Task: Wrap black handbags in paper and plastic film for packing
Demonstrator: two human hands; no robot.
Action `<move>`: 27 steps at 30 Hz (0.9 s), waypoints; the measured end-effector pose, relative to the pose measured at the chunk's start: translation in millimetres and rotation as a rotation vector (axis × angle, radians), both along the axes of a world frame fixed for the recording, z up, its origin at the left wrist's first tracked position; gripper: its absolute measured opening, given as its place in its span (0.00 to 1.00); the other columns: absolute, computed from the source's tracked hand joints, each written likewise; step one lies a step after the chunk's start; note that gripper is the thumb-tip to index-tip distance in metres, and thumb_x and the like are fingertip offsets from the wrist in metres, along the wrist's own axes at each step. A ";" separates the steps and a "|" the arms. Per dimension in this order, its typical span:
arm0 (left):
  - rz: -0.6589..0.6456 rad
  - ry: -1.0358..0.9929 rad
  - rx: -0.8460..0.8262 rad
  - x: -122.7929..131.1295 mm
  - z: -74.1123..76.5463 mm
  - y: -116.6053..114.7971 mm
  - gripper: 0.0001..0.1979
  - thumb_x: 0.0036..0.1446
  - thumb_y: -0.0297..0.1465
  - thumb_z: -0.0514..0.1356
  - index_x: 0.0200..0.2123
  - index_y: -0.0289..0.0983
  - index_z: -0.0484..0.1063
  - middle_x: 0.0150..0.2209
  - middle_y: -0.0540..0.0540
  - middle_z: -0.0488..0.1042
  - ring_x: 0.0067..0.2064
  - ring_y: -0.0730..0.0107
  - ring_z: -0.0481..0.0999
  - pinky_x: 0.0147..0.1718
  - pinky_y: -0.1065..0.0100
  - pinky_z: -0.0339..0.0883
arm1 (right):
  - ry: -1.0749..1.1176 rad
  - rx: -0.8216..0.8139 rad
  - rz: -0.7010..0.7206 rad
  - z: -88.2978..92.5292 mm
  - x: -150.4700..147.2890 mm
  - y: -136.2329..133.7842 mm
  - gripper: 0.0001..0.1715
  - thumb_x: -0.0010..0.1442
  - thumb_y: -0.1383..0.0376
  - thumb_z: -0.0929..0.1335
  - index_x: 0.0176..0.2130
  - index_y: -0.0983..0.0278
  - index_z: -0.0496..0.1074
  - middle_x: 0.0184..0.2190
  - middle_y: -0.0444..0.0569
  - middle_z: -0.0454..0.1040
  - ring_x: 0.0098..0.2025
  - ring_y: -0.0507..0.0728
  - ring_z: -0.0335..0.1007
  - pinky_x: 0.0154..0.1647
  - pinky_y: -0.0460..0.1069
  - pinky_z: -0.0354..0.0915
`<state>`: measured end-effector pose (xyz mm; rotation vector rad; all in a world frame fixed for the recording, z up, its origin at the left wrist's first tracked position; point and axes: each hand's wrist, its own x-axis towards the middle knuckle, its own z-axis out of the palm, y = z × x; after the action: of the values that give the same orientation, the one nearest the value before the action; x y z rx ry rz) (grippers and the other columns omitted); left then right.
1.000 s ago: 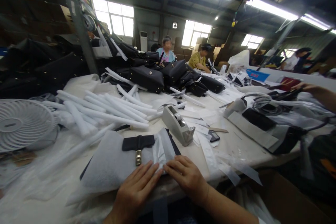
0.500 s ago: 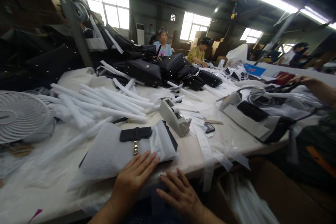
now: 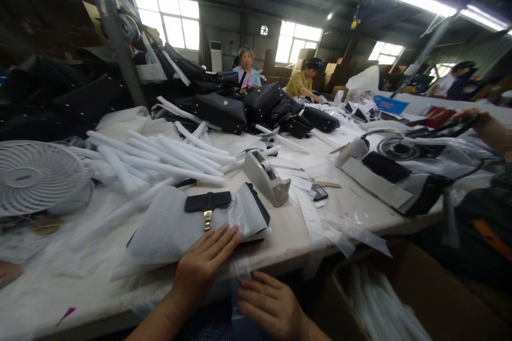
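Observation:
A bag in white foam wrap (image 3: 164, 224) lies on the table before me, its black flap tab (image 3: 208, 201) and gold clasp (image 3: 207, 220) left uncovered. My left hand (image 3: 204, 261) rests flat on the wrap's front edge, just below the clasp, fingers stretched out. Lower, in front of the table edge, my right hand (image 3: 276, 303) has its fingers extended side by side; the thumb is hidden. Its fingertips are at a clear plastic strip (image 3: 238, 277) hanging down there; whether they grip it does not show. Behind the bag stands a grey tape dispenser (image 3: 266, 178).
White foam tubes (image 3: 160, 154) lie behind the bag, beside a white fan (image 3: 38, 178). Black bags (image 3: 220, 111) are piled farther back. On the right is a partly wrapped bag (image 3: 392, 181), near a co-worker's hand (image 3: 474, 117). Below it, a cardboard box (image 3: 424, 287) holds tubes.
My right hand has brought its spread fingers closer together and turned them toward the clear strip. My left hand stays on the bag. The view has shifted slightly.

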<state>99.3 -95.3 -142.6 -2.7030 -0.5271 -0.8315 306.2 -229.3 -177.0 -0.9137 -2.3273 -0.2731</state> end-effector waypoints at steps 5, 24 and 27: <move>-0.007 0.010 -0.014 -0.5 -2.8 -0.2 0.23 0.69 0.23 0.45 0.65 0.40 0.58 0.61 0.47 0.69 0.61 0.63 0.69 0.56 0.59 0.67 | 0.032 -0.011 0.002 9.0 3.7 -6.3 0.12 0.67 0.71 0.64 0.49 0.69 0.73 0.46 0.52 0.80 0.55 0.55 0.72 0.63 0.54 0.62; -0.012 -0.332 -0.090 8.9 -5.9 -1.9 0.19 0.67 0.23 0.46 0.47 0.40 0.76 0.44 0.50 0.81 0.49 0.71 0.78 0.57 0.69 0.64 | 0.294 -0.558 -0.406 124.9 18.1 128.1 0.04 0.59 0.65 0.72 0.33 0.58 0.80 0.30 0.43 0.80 0.36 0.54 0.72 0.40 0.48 0.63; -0.037 -0.384 -0.137 11.5 -8.6 -0.9 0.18 0.63 0.21 0.49 0.49 0.36 0.74 0.43 0.49 0.81 0.48 0.73 0.78 0.60 0.71 0.58 | 0.204 -0.627 -0.485 115.0 21.5 143.8 0.04 0.57 0.63 0.73 0.30 0.58 0.80 0.28 0.43 0.79 0.35 0.55 0.71 0.36 0.48 0.61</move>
<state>110.8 -96.2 -151.3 -2.6878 -0.6352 -1.3844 327.7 -85.5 -62.0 -1.7204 -1.9900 0.3704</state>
